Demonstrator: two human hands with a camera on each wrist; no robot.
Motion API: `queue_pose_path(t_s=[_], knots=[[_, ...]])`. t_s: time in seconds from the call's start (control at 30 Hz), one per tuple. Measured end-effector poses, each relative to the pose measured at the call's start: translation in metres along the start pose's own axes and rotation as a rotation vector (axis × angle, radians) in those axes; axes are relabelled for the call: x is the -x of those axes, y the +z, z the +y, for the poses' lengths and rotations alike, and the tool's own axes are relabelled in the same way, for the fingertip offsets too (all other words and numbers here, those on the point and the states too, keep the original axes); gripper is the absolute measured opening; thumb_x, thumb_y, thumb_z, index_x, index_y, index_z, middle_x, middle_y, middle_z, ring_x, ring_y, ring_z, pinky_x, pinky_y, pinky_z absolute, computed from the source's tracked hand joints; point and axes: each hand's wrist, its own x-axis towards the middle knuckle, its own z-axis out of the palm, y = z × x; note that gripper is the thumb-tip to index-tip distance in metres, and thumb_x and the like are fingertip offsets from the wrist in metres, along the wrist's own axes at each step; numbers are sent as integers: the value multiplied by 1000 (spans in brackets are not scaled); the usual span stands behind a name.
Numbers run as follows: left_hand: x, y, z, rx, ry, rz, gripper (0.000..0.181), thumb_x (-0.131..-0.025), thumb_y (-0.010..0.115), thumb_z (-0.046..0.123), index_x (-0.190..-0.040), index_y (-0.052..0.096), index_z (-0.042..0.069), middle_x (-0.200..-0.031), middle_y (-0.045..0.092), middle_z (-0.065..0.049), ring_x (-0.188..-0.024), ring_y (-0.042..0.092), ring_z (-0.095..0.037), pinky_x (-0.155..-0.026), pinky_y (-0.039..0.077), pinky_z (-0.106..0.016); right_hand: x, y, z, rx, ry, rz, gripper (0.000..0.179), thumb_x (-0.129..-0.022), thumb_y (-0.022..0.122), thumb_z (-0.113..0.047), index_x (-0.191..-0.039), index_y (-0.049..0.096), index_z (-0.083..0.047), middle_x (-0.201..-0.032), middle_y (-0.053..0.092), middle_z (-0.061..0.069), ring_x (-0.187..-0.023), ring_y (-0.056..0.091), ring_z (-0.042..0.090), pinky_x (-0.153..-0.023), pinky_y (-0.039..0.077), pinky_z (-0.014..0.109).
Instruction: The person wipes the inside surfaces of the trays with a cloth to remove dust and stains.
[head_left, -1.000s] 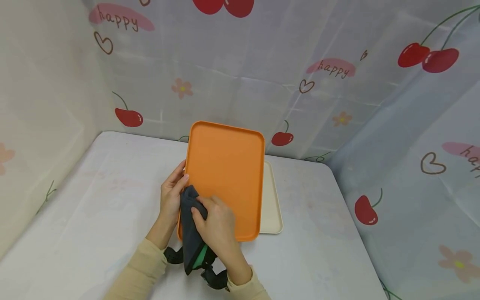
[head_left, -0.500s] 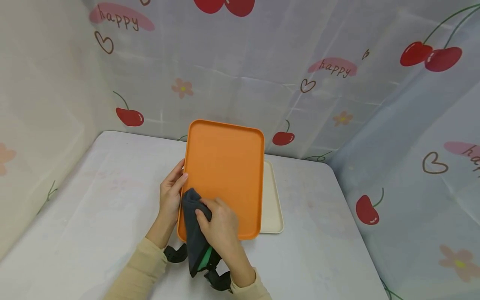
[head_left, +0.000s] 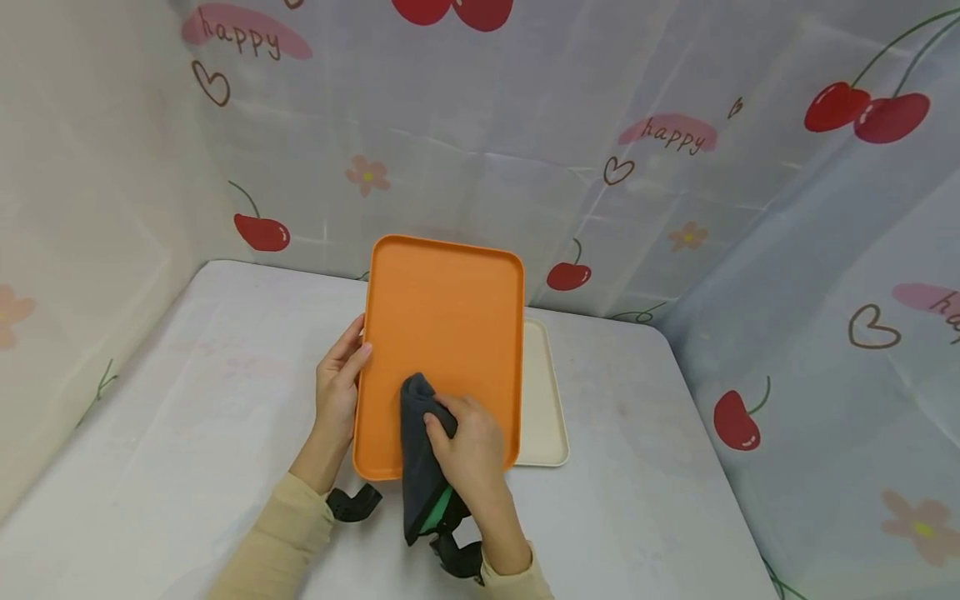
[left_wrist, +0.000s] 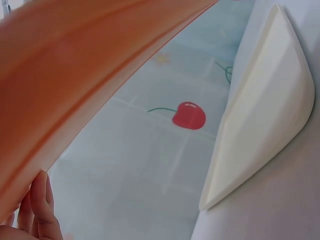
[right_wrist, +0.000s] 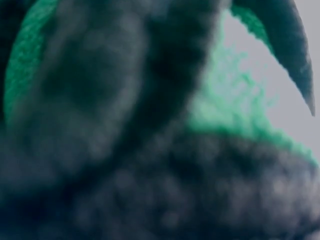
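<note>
An orange tray (head_left: 442, 325) is held up off the table, tilted with its inner face toward me. My left hand (head_left: 337, 392) grips its left edge, thumb on the front and fingers behind; the left wrist view shows the tray's underside (left_wrist: 65, 75) and the fingers (left_wrist: 44, 210) at its edge. Bunched in my right hand (head_left: 472, 442) is a dark grey cloth (head_left: 422, 450) with a green side, pressed on the lower middle of the tray. Blurred folds of that cloth (right_wrist: 235, 100) fill most of the right wrist view and hide the fingers there.
A cream tray (head_left: 543, 400) lies on the white table (head_left: 637, 467) behind the orange one, partly covered by it in the head view. A curtain (head_left: 480, 108) printed with cherries stands along the table's back and right sides.
My right hand has slid the cloth rightward across the tray, from its left edge to the lower middle. The tray and left hand have shifted slightly left and up.
</note>
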Motion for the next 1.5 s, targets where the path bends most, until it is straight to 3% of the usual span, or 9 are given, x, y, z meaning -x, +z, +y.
queue_pose_path(t_s=[0.37, 0.67, 1.0, 1.5], knots=[[-2, -1, 0, 7, 2, 20, 47, -100, 55, 12, -146, 46, 9, -109, 63, 5, -92, 62, -7, -78, 54, -19, 2, -11, 25, 14, 129, 64, 26, -85, 74, -24, -109, 76, -14, -104, 74, 7, -94, 69, 28, -78, 56, 44], [-1, 0, 3, 12, 3, 14, 47, -101, 53, 12, -147, 46, 10, -112, 62, 4, -92, 62, -7, -79, 55, -18, 5, -18, 47, 28, 193, 109, 25, -84, 74, -24, -107, 76, -14, -97, 73, 7, -87, 69, 30, -70, 55, 45], [-1, -2, 4, 25, 22, 8, 47, -100, 54, 11, -146, 46, 8, -109, 62, 4, -92, 62, -7, -79, 55, -19, 7, -23, 65, 76, 257, 138, 24, -85, 73, -24, -106, 76, -13, -95, 72, 9, -86, 68, 32, -72, 55, 48], [-3, -4, 5, 30, -1, 12, 47, -100, 54, 12, -147, 46, 9, -107, 60, 4, -91, 61, -7, -79, 54, -18, 10, -25, 67, 85, 284, 149, 24, -85, 72, -22, -106, 75, -10, -95, 72, 11, -85, 68, 34, -69, 55, 49]])
